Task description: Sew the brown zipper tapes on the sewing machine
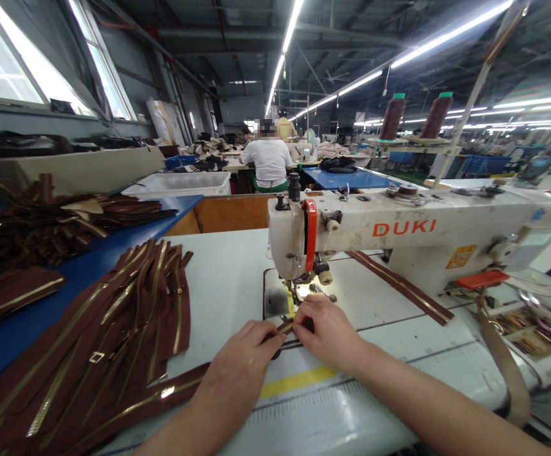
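Note:
A brown zipper [180, 384] with gold teeth runs across the front of the machine bed, and its end lies close to the needle area. My left hand [244, 354] is closed on the zipper, fingers pressed down on the tape. Just right of it, my right hand [325, 329] pinches the same zipper's end, thumb and forefinger together in front of the presser foot. Above both hands stands the head of a white sewing machine [403, 225]. Another brown zipper strip [401, 286] lies behind the needle, under the machine arm.
A heap of brown zippers [128, 310] covers the table's left side. More brown strips [42, 221] lie on a blue table [85, 266]. Thread cones [393, 119] stand at the upper right. A tray of small parts [536, 335] sits at right. A person [269, 158] sits ahead.

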`<action>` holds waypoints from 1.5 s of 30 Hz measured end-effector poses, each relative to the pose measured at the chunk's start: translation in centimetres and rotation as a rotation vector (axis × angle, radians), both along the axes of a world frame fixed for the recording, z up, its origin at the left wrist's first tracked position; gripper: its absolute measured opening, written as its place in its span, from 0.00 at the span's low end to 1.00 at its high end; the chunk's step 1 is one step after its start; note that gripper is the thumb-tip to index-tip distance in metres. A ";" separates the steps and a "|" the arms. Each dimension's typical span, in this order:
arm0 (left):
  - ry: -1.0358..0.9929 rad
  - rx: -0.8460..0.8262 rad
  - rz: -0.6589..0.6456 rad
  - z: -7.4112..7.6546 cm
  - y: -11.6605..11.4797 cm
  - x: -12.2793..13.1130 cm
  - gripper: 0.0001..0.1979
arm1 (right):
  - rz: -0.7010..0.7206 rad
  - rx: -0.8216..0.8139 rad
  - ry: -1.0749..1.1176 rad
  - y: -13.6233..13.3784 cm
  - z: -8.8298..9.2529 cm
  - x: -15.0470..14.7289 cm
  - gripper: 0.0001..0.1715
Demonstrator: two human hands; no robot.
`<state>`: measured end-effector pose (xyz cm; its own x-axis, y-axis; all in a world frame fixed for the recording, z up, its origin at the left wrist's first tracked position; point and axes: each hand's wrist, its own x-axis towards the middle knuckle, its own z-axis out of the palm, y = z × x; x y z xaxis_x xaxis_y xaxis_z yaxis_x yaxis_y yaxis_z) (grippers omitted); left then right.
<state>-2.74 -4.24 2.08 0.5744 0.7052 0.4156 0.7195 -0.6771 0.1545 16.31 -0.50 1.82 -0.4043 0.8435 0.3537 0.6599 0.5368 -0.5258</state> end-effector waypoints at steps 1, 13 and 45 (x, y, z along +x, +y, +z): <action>0.010 -0.013 0.007 0.0 -0.1 0.0 0.21 | -0.003 0.003 -0.006 0.0 0.1 0.0 0.06; 0.126 -0.477 -0.053 4.9 0.7 1.9 0.17 | 0.110 0.048 -0.138 0.6 1.3 0.4 0.05; 0.509 0.196 -0.152 0.3 0.8 1.5 0.21 | 0.111 0.205 -0.207 1.5 1.5 2.4 0.08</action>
<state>-1.25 -3.41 2.36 0.8255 0.5367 0.1746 0.5628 -0.7599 -0.3253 18.68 0.96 3.33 -0.5712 0.7096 0.4126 0.6728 0.6927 -0.2600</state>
